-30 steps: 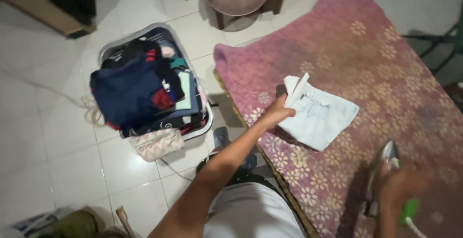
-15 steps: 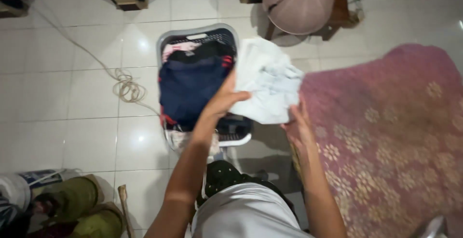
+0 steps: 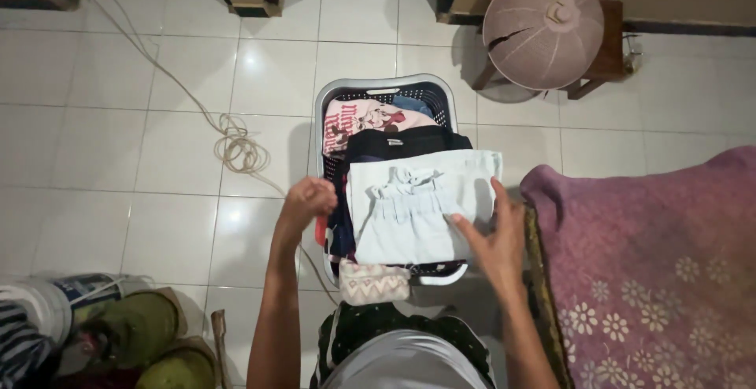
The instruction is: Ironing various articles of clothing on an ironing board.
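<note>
A folded pale blue garment (image 3: 413,208) lies on top of the clothes in a grey laundry basket (image 3: 378,90) on the tiled floor. My right hand (image 3: 492,235) rests flat on the garment's right edge, fingers spread. My left hand (image 3: 309,200) is curled at the basket's left side, gripping the edge of the dark folded clothes (image 3: 394,145) under the garment. A pink printed garment (image 3: 362,115) shows at the far end of the basket.
A purple flowered ironing blanket (image 3: 654,263) covers the surface at right. A round mesh cover (image 3: 543,19) sits on a small stool behind the basket. A cord (image 3: 236,149) coils on the floor at left. Green bags (image 3: 142,330) lie at lower left.
The pale blue garment went from the blanket, carried left in both hands, down onto the basket's pile. My right hand left the iron. The view swung left toward the basket.
</note>
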